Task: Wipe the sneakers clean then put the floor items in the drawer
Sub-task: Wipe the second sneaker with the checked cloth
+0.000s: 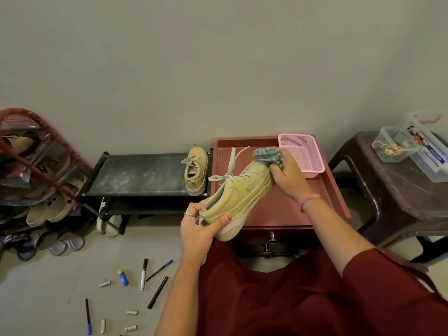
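My left hand (197,229) grips the heel of a yellow-green sneaker (238,197), held in the air over the maroon drawer unit (274,207). My right hand (288,174) holds a bunched grey-green cloth (268,155) against the sneaker's toe. The second sneaker (196,170) stands on the right end of a black shoe bench (143,174). On the floor at lower left lie pens and markers (157,292), a blue glue stick (123,277) and several small white pieces (132,312).
A pink mesh basket (301,154) sits on the drawer unit's top. Two drawer knobs (269,242) show on its front. A brown plastic stool (392,190) at right carries clear boxes (417,149). A shoe rack (36,180) crowded with sandals stands at left.
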Demonstrator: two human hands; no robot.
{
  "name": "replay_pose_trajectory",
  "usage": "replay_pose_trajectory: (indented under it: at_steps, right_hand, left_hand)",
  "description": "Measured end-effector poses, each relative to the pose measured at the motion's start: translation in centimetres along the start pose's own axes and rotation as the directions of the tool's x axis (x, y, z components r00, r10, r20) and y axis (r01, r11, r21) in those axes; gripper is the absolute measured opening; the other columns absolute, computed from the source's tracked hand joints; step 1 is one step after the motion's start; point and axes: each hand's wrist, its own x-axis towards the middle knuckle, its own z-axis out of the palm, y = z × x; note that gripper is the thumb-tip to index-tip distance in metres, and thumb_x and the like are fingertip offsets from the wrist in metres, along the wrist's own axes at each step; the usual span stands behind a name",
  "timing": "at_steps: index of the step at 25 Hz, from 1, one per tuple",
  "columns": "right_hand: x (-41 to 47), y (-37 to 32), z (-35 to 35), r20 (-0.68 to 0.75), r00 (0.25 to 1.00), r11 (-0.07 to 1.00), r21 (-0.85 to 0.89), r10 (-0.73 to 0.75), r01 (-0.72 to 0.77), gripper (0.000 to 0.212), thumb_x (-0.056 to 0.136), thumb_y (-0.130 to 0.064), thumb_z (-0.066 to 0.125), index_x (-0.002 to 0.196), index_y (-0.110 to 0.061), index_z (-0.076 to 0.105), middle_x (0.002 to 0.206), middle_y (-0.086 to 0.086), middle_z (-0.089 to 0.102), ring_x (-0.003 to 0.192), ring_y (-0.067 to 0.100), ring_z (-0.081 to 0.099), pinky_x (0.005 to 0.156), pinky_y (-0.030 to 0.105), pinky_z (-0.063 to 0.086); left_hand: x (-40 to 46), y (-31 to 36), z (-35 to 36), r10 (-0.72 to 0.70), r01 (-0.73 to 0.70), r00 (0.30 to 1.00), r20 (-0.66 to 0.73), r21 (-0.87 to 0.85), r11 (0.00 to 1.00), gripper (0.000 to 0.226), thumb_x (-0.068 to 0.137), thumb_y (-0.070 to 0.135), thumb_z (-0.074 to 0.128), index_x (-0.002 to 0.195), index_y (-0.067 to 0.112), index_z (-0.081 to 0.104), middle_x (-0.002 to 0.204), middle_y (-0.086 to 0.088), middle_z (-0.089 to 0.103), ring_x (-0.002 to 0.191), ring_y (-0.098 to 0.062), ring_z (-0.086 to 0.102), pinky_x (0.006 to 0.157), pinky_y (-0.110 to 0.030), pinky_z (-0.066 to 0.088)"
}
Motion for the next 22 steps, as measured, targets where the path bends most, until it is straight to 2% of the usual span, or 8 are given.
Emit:
replay_pose_trajectory:
  at_steps: [3,5,9,14,16,19,22]
  right_hand:
    - [-2.5,0.9,2.3,-0.195,0.968,0.970,0.211,0.160,-0.118,0.050,0.083,-0.028,0.044,0.132,-0.016,0.043,0.128,0.000,0.050,0.120,0.014,0.048,0.106,0.042,0.041]
    - [-3.6,0.0,3.7,-0.252,0.939,0.942,0.298,0.236,-0.157,0.056,0.085,-0.025,0.045,0.139,-0.015,0.036,0.131,0.000,0.046,0.123,0.013,0.047,0.107,0.039,0.041]
    - [-6.1,-2.1,5.5,-0.265,0.934,0.898,0.426,0.242,-0.112,0.053,0.089,-0.008,0.045,0.141,-0.013,0.034,0.128,-0.007,0.049,0.122,0.008,0.047,0.108,0.034,0.039]
    - [-7.3,-3.0,6.5,-0.238,0.946,0.875,0.478,0.218,-0.081,0.053,0.090,-0.001,0.045,0.140,-0.013,0.035,0.127,-0.021,0.046,0.122,0.000,0.047,0.108,0.030,0.039]
    - [-8.2,-3.3,7.4,-0.210,0.957,0.869,0.489,0.202,-0.076,0.053,0.088,-0.004,0.045,0.139,-0.013,0.036,0.130,-0.013,0.048,0.124,0.003,0.047,0.108,0.030,0.039]
    - [-8.7,-3.0,7.8,-0.202,0.958,0.856,0.511,0.204,-0.075,0.051,0.085,-0.010,0.045,0.136,-0.017,0.041,0.132,-0.001,0.051,0.124,0.009,0.049,0.107,0.032,0.040]
    - [-7.7,-2.8,7.0,-0.201,0.957,0.872,0.481,0.210,-0.090,0.044,0.085,-0.012,0.044,0.129,-0.015,0.049,0.122,-0.001,0.059,0.114,0.007,0.055,0.098,0.023,0.045]
  left_hand:
    - [-0.1,-0.2,0.5,-0.020,0.021,1.000,0.002,-0.008,1.000,0.043,0.065,-0.015,0.079,0.081,0.008,0.045,0.115,-0.008,0.070,0.108,-0.025,0.067,0.084,-0.037,0.057]
    - [-0.1,-0.3,0.8,-0.035,0.035,0.999,-0.015,-0.030,0.999,0.044,0.066,-0.015,0.078,0.080,0.008,0.044,0.114,-0.008,0.070,0.107,-0.025,0.067,0.084,-0.038,0.057]
    - [-0.1,-0.7,0.9,-0.065,0.060,0.996,-0.053,-0.083,0.995,0.045,0.067,-0.015,0.077,0.078,0.011,0.042,0.107,-0.006,0.071,0.104,-0.024,0.068,0.078,-0.032,0.058]
    - [0.0,-0.8,0.9,-0.070,0.059,0.994,-0.085,-0.130,0.990,0.045,0.066,-0.010,0.077,0.077,0.013,0.040,0.108,-0.007,0.071,0.102,-0.024,0.068,0.077,-0.036,0.059]
    - [0.3,-0.7,0.8,-0.067,0.052,0.992,-0.103,-0.140,0.989,0.045,0.064,-0.006,0.079,0.077,0.014,0.041,0.108,-0.008,0.071,0.102,-0.023,0.068,0.075,-0.037,0.059]
    - [0.6,-0.6,0.6,-0.066,0.052,0.992,-0.107,-0.135,0.990,0.045,0.067,-0.011,0.077,0.076,0.014,0.041,0.107,-0.007,0.072,0.101,-0.022,0.069,0.077,-0.039,0.058]
    - [0.9,-0.5,0.1,-0.082,0.064,0.988,-0.131,-0.134,0.989,0.045,0.069,-0.014,0.075,0.077,0.014,0.040,0.100,-0.001,0.073,0.097,-0.021,0.069,0.074,-0.037,0.058]
